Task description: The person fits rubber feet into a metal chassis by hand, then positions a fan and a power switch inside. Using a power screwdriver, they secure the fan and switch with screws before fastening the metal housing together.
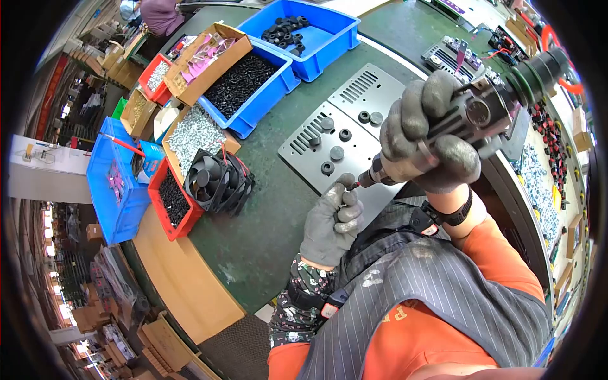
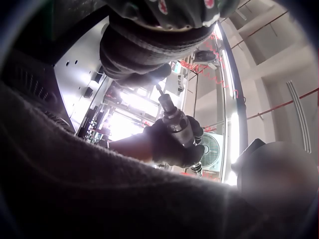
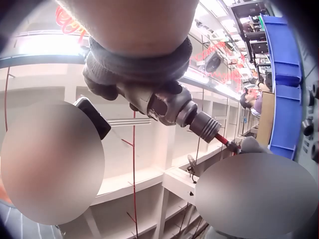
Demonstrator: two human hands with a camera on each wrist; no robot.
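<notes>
My gloved right hand (image 1: 418,120) grips a power screwdriver (image 1: 478,111), tilted with its bit down to the left. My gloved left hand (image 1: 332,225) has curled fingers right at the bit's tip and pinches a small dark piece (image 1: 351,187) there; fingers hide most of it, and I cannot tell its kind. In the right wrist view the red bit (image 3: 222,141) reaches toward the left glove. Beyond both hands lie grey slotted metal plates (image 1: 362,140), with several round black rubber feet (image 1: 337,152) on the nearer one.
Blue bins (image 1: 304,66) of black parts stand at the back. A fan (image 1: 212,180) sits left of the plates, beside a red bin (image 1: 172,202) of small black parts and a box of silver screws (image 1: 193,139). Cardboard (image 1: 183,278) lines the table's left edge.
</notes>
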